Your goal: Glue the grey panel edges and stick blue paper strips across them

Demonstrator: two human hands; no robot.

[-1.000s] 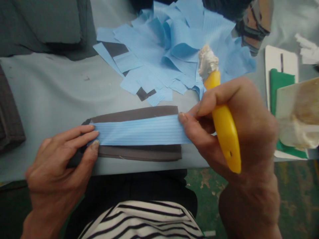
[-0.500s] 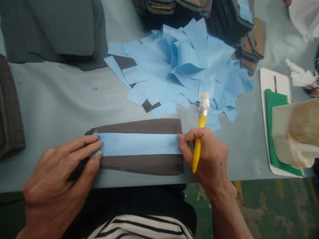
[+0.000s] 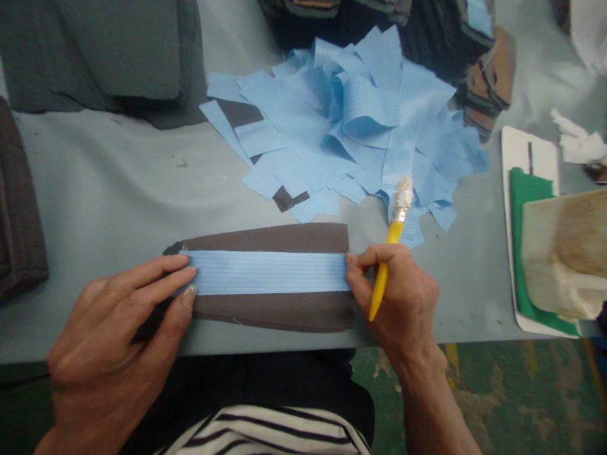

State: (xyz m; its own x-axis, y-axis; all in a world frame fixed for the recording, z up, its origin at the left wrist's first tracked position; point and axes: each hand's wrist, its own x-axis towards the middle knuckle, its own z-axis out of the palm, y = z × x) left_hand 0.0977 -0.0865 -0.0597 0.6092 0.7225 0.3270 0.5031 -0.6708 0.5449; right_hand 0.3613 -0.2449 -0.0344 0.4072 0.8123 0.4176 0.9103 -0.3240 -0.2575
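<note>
A light blue strip with fine dark lines (image 3: 270, 272) lies lengthwise over a dark grey-brown fabric piece (image 3: 270, 237) near the table's front edge. At the strip's left end, the fingertips and thumb of my left hand (image 3: 126, 322) are closed on it. My right hand (image 3: 403, 291) is closed around a yellow-handled brush (image 3: 387, 268), its white-coated bristles pointing up and away. The thumb and fingertip of that same hand touch the strip's right end. The strip looks flat and straight between both hands.
Beyond the hands spreads a loose pile of blue strips (image 3: 313, 126). Dark fabric stacks stand at back left (image 3: 147, 57), far left (image 3: 19, 208) and back right (image 3: 446, 38). On the right, a stained container (image 3: 564, 253) sits over a green piece (image 3: 519, 253) and white board (image 3: 512, 151).
The brush in my right hand has tilted further right. My right hand has shifted very slightly right; the strip and fabric lie almost as before. The view has moved a little.
</note>
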